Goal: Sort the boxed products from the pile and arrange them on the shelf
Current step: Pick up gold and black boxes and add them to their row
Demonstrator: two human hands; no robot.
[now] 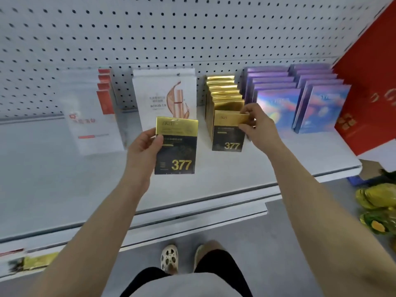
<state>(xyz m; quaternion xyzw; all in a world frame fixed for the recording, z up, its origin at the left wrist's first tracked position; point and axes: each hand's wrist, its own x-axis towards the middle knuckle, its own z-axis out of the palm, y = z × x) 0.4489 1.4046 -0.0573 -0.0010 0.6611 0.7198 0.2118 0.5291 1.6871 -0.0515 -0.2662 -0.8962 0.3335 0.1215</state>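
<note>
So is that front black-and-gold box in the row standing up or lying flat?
Standing upright. The front box shows its "377" face forward, base on the shelf, with the right hand pinching its top edge.

Left white boxes [90, 112] blurred; print perhaps red, unreadable.

The gold-and-black box [176, 146] is showing yellow "377" digits; purple iridescent boxes [278, 103] are shimmering near the pale grey shelf's [53, 179] right edge, beside a red box [368, 93].

left hand [144, 144] gripping a black-gold box [176, 146]; right hand [256, 123] pinching the front shelved box [228, 133]
</note>
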